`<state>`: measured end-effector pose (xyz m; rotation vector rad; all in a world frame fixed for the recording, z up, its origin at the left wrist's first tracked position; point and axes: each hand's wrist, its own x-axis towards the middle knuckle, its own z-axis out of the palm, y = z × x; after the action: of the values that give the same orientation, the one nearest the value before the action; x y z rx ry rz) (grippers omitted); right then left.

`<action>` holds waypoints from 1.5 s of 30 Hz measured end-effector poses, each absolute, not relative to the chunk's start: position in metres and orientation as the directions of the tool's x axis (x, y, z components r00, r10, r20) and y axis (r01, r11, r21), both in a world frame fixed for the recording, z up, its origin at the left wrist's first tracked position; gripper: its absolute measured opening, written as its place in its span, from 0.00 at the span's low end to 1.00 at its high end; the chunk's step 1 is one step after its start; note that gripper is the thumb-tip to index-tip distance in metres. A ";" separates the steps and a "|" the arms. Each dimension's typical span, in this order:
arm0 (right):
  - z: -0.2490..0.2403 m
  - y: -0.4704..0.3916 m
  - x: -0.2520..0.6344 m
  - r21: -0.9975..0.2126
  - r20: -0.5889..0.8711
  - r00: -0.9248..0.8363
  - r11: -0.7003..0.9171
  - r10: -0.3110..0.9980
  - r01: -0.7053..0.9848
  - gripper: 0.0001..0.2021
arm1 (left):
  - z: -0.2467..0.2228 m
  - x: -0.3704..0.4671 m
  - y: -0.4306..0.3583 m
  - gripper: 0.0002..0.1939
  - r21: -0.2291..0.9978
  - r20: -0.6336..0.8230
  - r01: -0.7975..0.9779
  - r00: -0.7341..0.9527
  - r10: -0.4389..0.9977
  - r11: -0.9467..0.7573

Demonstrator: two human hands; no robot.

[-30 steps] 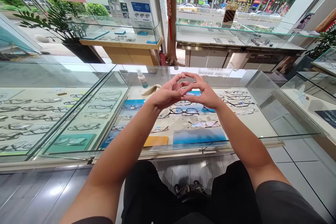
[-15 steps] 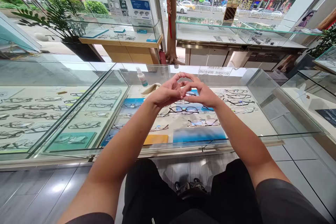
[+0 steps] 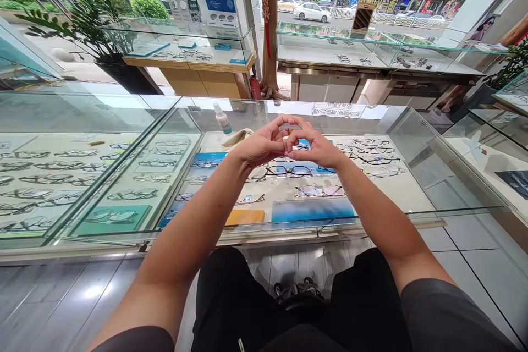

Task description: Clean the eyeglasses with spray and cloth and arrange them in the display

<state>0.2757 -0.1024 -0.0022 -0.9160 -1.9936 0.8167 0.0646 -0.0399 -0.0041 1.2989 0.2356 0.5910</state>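
Head view: The left hand (image 3: 262, 146) and the right hand (image 3: 315, 146) were raised over the glass-topped display table (image 3: 404, 195), their clearance above the glass not discernible. The fingers of both hands were loosely curved, grasped no visible article, and met in a ring. The landmark, a pair of black-framed eyeglasses with clear lenses (image 3: 289, 171), lay in the table, appearing just below the joined hands in the view. Relative to these black-framed eyeglasses, items were positioned as follows: a pair of thin-rimmed eyeglasses (image 3: 307, 192), nearer the person and to the right; a blue gradient rectangular panel (image 3: 312, 212), nearer still; a flat yellow-orange rectangular item (image 3: 245, 217), nearer and to the left; a white spray bottle with a teal lower section (image 3: 223, 119) and a crumpled beige cloth (image 3: 236, 137), farther away and to the left.
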 end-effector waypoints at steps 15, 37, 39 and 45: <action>0.003 -0.107 0.274 -0.686 0.432 -0.418 0.592 0.799 0.422 0.04 | 0.002 0.065 -0.044 0.27 0.942 0.145 -0.288 0.811 0.567 0.172; 0.009 -0.112 0.273 -0.656 0.446 -0.430 0.613 0.785 0.439 0.02 | -0.002 0.059 -0.037 0.26 0.961 0.145 -0.249 0.831 0.537 0.125; 0.010 -0.113 0.272 -0.652 0.443 -0.428 0.611 0.788 0.450 0.02 | -0.003 0.059 -0.037 0.26 0.962 0.145 -0.245 0.829 0.539 0.119; 0.009 -0.113 0.274 -0.633 0.455 -0.416 0.615 0.787 0.471 0.04 | 0.000 0.059 -0.036 0.25 0.971 0.174 -0.234 0.810 0.559 0.037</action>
<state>0.2739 -0.1127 0.0088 -0.9862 -2.0829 0.5349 0.0591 -0.0363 -0.0004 1.4098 0.2839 0.6218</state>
